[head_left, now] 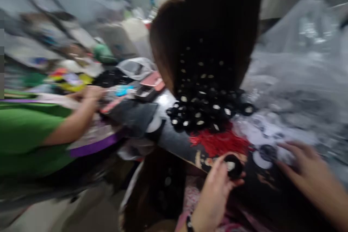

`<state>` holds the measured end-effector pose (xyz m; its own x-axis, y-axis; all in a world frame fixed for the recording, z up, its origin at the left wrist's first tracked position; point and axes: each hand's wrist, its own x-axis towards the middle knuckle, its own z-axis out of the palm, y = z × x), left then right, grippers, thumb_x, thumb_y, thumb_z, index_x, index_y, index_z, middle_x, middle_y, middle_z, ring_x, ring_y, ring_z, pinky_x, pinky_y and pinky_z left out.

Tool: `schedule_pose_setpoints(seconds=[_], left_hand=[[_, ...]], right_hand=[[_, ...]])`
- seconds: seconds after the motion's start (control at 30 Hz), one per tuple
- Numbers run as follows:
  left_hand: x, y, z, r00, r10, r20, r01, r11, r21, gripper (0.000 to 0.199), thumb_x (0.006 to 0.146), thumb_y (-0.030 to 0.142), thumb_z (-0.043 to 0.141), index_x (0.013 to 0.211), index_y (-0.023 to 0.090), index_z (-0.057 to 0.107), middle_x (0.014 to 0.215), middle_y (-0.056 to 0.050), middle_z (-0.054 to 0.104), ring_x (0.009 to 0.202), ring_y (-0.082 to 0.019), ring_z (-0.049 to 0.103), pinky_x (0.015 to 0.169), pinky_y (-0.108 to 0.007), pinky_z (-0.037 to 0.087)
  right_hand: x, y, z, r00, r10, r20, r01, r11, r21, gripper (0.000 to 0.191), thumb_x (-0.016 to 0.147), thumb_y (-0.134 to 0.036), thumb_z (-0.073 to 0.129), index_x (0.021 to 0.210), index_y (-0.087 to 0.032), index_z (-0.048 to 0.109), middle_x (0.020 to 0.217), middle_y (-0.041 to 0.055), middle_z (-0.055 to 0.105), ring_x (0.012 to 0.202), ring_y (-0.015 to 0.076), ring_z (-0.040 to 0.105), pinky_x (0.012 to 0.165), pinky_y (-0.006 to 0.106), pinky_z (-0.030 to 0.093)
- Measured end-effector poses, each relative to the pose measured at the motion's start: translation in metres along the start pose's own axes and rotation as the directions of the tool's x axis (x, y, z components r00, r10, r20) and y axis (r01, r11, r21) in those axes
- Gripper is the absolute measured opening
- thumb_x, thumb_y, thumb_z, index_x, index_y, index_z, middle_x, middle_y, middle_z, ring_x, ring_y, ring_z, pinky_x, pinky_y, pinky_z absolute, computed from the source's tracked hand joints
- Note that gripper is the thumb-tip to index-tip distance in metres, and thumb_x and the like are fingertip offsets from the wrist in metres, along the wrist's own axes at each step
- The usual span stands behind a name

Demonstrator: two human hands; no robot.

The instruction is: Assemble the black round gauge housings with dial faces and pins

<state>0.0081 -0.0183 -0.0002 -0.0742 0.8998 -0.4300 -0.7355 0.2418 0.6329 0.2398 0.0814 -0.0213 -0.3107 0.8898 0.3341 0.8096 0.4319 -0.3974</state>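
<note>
Hands (pixel 221 183) apart, left cupping black disc (pixel 233 166).

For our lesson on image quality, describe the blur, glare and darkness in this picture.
Head view: background smeared by blur; glare on the tabletop and clear plastic; container's interior nearly black; green sleeve soft-edged.

My left hand (pixel 221 179) low, right of center, fingers curled in grip, forearm up from bottom edge. My right hand (pixel 301 161) reaches in from right, fingers pointing left, fingertips too blurred to read.
</note>
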Motion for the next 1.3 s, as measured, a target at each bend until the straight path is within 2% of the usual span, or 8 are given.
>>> schedule_pose_setpoints(seconds=[0.1,0.27,0.53,0.83,1.03,1.13,1.23,1.3], left_hand=[[0.004,0.003,0.0,0.998,-0.044,-0.04,0.046,0.998,0.043,0.042,0.087,0.044,0.066,0.12,0.019,0.064,0.123,-0.013,0.069,0.1,-0.022,0.07,0.083,-0.03,0.058],[0.014,-0.003,0.001,0.99,-0.111,-0.082,0.115,0.992,0.051,0.042,0.087,0.046,0.064,0.12,0.02,0.064,0.134,-0.012,0.063,0.126,-0.027,0.057,0.089,-0.03,0.059],[0.014,-0.003,0.007,0.991,-0.122,-0.055,0.127,0.988,0.092,0.042,0.09,0.046,0.061,0.121,0.02,0.065,0.13,-0.011,0.066,0.125,-0.027,0.059,0.09,-0.029,0.06],[0.009,-0.001,0.009,0.993,-0.114,-0.027,0.116,0.99,0.082,0.041,0.09,0.047,0.06,0.121,0.021,0.066,0.132,-0.01,0.066,0.127,-0.026,0.058,0.092,-0.029,0.058],[0.006,-0.002,0.011,0.992,-0.125,-0.012,0.125,0.991,0.038,0.039,0.092,0.046,0.057,0.12,0.019,0.067,0.131,-0.011,0.066,0.123,-0.025,0.06,0.09,-0.028,0.057],[0.005,-0.002,0.014,0.982,-0.191,0.012,0.191,0.98,-0.048,0.038,0.093,0.046,0.055,0.119,0.02,0.067,0.126,-0.011,0.069,0.107,-0.021,0.069,0.082,-0.027,0.06],[0.006,0.002,0.016,0.98,-0.198,0.02,0.199,0.974,-0.107,0.036,0.093,0.046,0.055,0.116,0.021,0.068,0.115,-0.009,0.074,0.092,-0.018,0.072,0.076,-0.026,0.061],[0.007,0.005,0.015,0.991,-0.129,-0.019,0.126,0.985,-0.12,0.036,0.094,0.046,0.055,0.115,0.021,0.068,0.112,-0.008,0.075,0.094,-0.018,0.072,0.079,-0.025,0.061]], right_hand=[[-0.006,-0.001,-0.023,0.995,0.067,0.068,-0.07,0.996,0.048,0.046,0.095,-0.042,0.044,0.13,-0.015,0.056,0.119,0.0172,0.054,0.097,0.0338,0.061,0.085,0.052,0.053],[-0.005,-0.008,-0.033,0.971,0.229,0.063,-0.23,0.973,-0.004,0.031,0.095,-0.028,0.048,0.117,-0.013,0.063,0.101,0.0124,0.059,0.089,0.031,0.062,0.083,0.048,0.053],[0.003,-0.012,-0.027,0.98,0.159,0.116,-0.157,0.987,-0.031,0.028,0.089,-0.015,0.067,0.116,-0.016,0.069,0.108,0.0113,0.061,0.096,0.0339,0.061,0.088,0.051,0.051],[0.01,-0.008,-0.031,0.959,0.142,-0.245,-0.086,0.97,0.229,0.023,0.097,-0.022,0.049,0.106,-0.02,0.07,0.104,0.0069,0.061,0.097,0.0248,0.06,0.089,0.04,0.048],[0.012,-0.025,-0.036,0.935,0.227,-0.271,-0.139,0.94,0.311,0.018,0.094,-0.026,0.057,0.101,-0.023,0.073,0.115,0.008,0.056,0.098,0.0257,0.057,0.081,0.039,0.05],[0.009,-0.054,-0.03,0.953,0.283,-0.106,-0.183,0.819,0.544,0.012,0.093,-0.026,0.059,0.096,-0.023,0.07,0.099,0.0053,0.062,0.088,0.0234,0.061,0.073,0.035,0.051],[0.008,-0.081,-0.017,0.935,0.27,0.229,-0.337,0.479,0.811,0.011,0.09,-0.025,0.062,0.101,-0.023,0.059,0.083,-0.0013,0.059,0.063,0.017,0.061,0.057,0.028,0.05],[0.01,-0.091,-0.009,0.909,0.224,0.351,-0.406,0.291,0.866,0.028,0.088,-0.023,0.063,0.114,-0.024,0.053,0.097,0.0003,0.059,0.062,0.0153,0.063,0.057,0.027,0.052]])
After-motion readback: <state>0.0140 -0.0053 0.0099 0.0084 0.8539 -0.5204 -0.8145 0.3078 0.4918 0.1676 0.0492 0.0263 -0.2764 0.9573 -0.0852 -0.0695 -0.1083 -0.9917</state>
